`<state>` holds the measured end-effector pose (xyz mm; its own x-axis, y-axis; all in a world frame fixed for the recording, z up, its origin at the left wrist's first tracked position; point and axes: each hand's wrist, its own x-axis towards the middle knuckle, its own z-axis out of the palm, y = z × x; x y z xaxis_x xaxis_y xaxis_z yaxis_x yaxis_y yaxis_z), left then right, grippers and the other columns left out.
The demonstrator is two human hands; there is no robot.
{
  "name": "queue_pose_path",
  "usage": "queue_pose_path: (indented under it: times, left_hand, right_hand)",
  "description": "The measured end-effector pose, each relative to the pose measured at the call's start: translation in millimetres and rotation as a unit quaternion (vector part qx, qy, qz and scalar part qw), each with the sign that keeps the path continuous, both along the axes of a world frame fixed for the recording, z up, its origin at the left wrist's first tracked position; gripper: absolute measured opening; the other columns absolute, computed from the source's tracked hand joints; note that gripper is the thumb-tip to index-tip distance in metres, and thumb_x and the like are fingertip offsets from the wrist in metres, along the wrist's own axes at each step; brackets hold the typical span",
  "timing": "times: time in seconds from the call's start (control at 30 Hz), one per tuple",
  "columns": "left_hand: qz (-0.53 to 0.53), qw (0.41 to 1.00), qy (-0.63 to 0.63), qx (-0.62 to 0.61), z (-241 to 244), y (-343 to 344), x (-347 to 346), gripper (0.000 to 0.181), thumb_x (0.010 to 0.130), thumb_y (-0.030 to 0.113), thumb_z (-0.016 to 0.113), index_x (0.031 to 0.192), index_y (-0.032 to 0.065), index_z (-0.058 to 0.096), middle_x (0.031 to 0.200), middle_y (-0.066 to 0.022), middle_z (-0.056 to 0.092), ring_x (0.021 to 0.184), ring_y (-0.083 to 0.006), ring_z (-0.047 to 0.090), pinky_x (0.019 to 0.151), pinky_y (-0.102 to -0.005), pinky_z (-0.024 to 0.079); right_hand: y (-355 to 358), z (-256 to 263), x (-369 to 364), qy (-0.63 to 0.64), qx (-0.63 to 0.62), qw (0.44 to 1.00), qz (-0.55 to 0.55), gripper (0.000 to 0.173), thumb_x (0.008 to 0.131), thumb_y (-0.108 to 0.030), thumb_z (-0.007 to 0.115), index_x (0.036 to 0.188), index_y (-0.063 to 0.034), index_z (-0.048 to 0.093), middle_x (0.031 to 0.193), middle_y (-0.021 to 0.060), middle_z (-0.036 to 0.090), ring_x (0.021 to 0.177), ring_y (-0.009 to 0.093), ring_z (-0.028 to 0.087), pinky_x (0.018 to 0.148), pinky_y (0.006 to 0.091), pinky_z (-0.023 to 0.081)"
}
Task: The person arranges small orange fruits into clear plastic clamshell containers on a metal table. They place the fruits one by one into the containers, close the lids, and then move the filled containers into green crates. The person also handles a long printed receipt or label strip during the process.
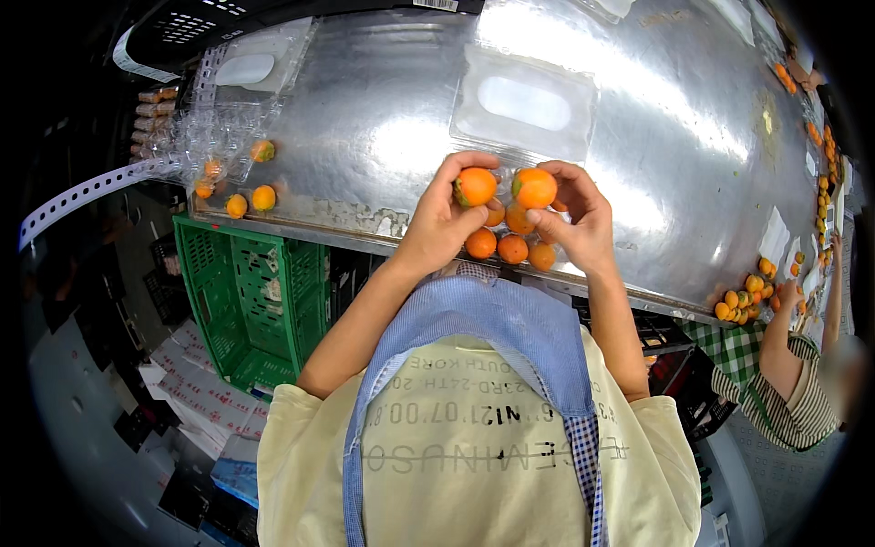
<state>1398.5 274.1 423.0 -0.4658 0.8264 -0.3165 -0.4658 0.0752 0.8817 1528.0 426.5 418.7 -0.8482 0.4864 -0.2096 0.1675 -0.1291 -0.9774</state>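
Note:
Both hands are raised side by side over the near edge of a metal table (383, 102). Between thumb and fingers, my left hand (444, 212) holds an orange persimmon (476, 187) with green leaves at its left side. A second persimmon (535, 188) is gripped by my right hand (581, 215). Just below them, several more persimmons (513, 249) lie in rows in what looks like a clear plastic tray, partly hidden by the fingers and held fruit. Beyond the hands, a clear plastic package with a white oval pad (524, 102) lies flat.
Loose persimmons (263, 197) and stacked clear plastic trays (225, 137) sit at the table's left end. A green plastic crate (239, 301) stands below that edge. At the right, near a persimmon pile (742, 301), a co-worker's arm (783, 335) reaches over the table.

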Motion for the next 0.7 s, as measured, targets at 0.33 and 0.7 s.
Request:
queue_pose_path:
  times: [0.33,0.7]
  left_hand:
    - [0.067,0.995,0.044,-0.058,-17,-7,-1,0.045,0.082,0.001,0.065,0.12,0.0034,0.042,0.119,-0.0138,0.049,0.104,-0.0162,0.055,0.09,-0.028,0.047]
    - [0.062,0.989,-0.081,-0.106,-4,-5,-1,0.04,0.089,0.017,0.061,0.123,0.0012,0.047,0.106,-0.0101,0.059,0.085,-0.013,0.061,0.066,-0.0235,0.049]
  right_hand:
    - [20,-9,-1,-0.124,0.47,0.868,0.098,0.036,0.062,-0.017,0.076,0.094,-0.0073,0.063,0.091,0.0056,0.062,0.083,0.025,0.055,0.077,0.0353,0.04]
    - [13,-9,-8,-0.128,0.485,0.859,0.105,0.044,0.064,-0.017,0.076,0.104,-0.0063,0.062,0.099,0.0071,0.06,0.091,0.025,0.054,0.082,0.0361,0.041]
